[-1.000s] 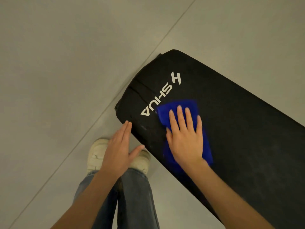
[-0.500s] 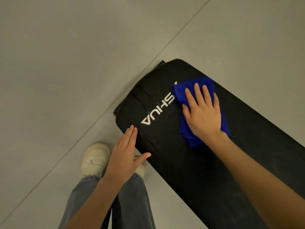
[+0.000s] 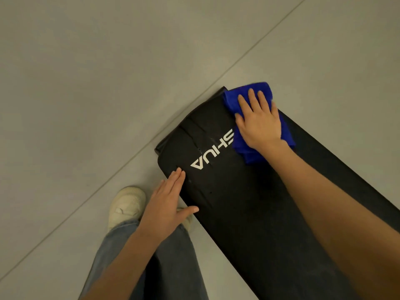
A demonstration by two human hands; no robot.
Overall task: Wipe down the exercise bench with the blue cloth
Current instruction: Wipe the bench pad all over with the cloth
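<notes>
A folded, bright blue terry cloth is seen right of centre in the upper half of the frame, laid on the far corner of a long black padded exercise bench, with its top edge reaching the bench's end. The cloth is pressed flat under the right grip: the palm is turned down, the fingers are held straight and slightly spread, and nothing is curled round the fabric. The right forearm is stretched diagonally in from the lower right corner. White lettering, reading "SHUA" upside down, is printed on the bench just left of the cloth, and its last part is covered by it. The left grip is held open near the bench's lower left edge, with the fingers straight and close together, their tips touching the pad and the thumb spread out against its side; nothing is held. Below it, blue jeans and a cream-coloured shoe are visible on a grey tiled floor, which is crossed diagonally by a thin joint line.
</notes>
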